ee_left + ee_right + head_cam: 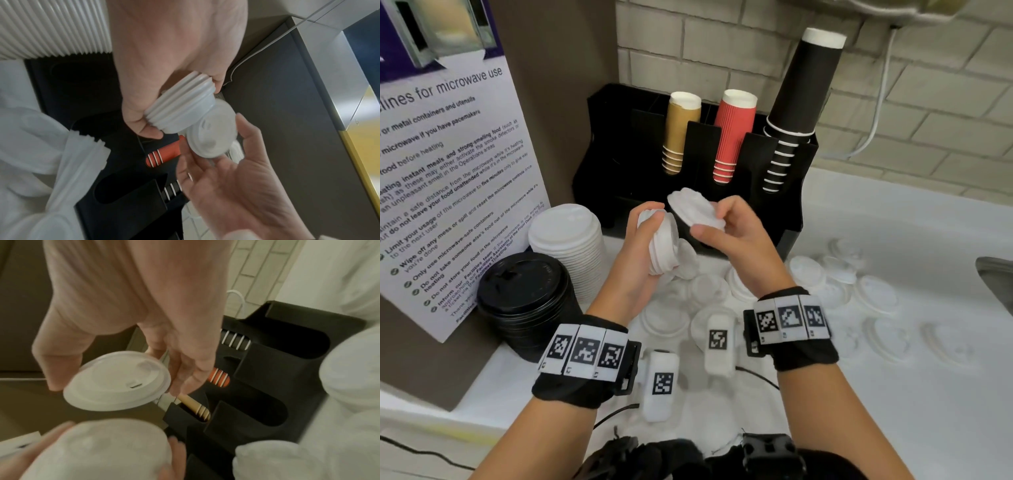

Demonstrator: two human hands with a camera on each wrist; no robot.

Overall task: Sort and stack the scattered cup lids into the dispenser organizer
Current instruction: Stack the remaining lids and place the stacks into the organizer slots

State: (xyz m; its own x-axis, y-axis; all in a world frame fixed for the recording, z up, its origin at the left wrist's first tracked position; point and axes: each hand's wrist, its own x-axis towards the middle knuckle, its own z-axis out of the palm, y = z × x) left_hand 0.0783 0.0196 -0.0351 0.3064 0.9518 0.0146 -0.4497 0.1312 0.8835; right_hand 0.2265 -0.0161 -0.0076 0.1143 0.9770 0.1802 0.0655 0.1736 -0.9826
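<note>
Left hand (642, 240) gripped a small lid stack (662, 248) | right hand (726, 233) pinched one white lid (697, 209) (tilted, just beside the stack) | black organizer (791, 219) behind.

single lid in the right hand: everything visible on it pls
The single round white plastic lid has a flat outer rim, a raised centre dome and a small sip slot near one edge. It looks thin, moulded and undamaged. The right hand pinches its rim and holds it tilted in the air, beside the small stack of white lids gripped by the left hand.

Wall: pale brick tiles (739, 41), white cable (878, 113) hanging down
Counter: white top (893, 394)
Left: brown panel (558, 68) bearing microwave-use notice (448, 171)
Right edge: steel sink (996, 274)
</note>
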